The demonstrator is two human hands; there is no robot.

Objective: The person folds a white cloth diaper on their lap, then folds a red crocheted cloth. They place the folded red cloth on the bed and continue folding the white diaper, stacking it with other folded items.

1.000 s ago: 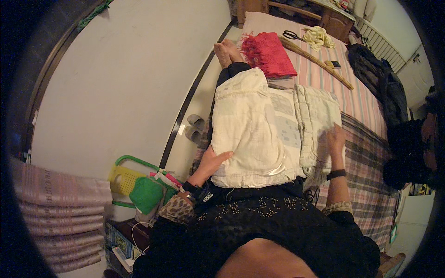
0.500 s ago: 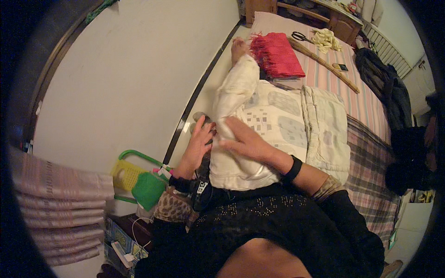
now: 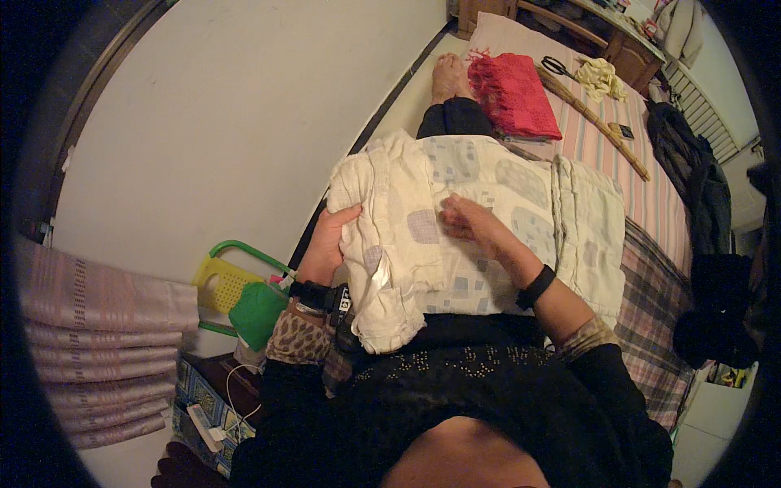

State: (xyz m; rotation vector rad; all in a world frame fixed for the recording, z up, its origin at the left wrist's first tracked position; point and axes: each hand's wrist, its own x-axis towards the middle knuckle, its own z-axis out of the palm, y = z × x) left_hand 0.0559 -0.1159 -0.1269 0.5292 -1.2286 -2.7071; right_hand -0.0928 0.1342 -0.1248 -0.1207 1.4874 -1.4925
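Note:
A cream patterned cloth [image 3: 480, 281] with grey-blue patches lies spread over my lap. Its left side is folded over into a thick, crumpled layer. My left hand [image 3: 325, 244] grips the outer edge of this layer, thumb on top and the other fingers hidden beneath. Over the middle of the cloth is my right hand [image 3: 472, 221], fingers half bent, slightly blurred, with nothing visible in them. On the right the cloth lies in a long fold.
To the right, a striped bed [image 3: 582, 134] bears a folded red fringed cloth [image 3: 521, 93], scissors [image 3: 556, 67], a wooden stick [image 3: 598, 122] and a crumpled yellow cloth [image 3: 600, 79]. A green-and-yellow chair [image 3: 228, 281] stands by the white wall [image 3: 220, 122] at left, near a power strip [image 3: 205, 427].
The cloth's left part, which hung along my leg, is now folded inward over my lap. My left hand has taken hold of its edge; my right hand has moved right.

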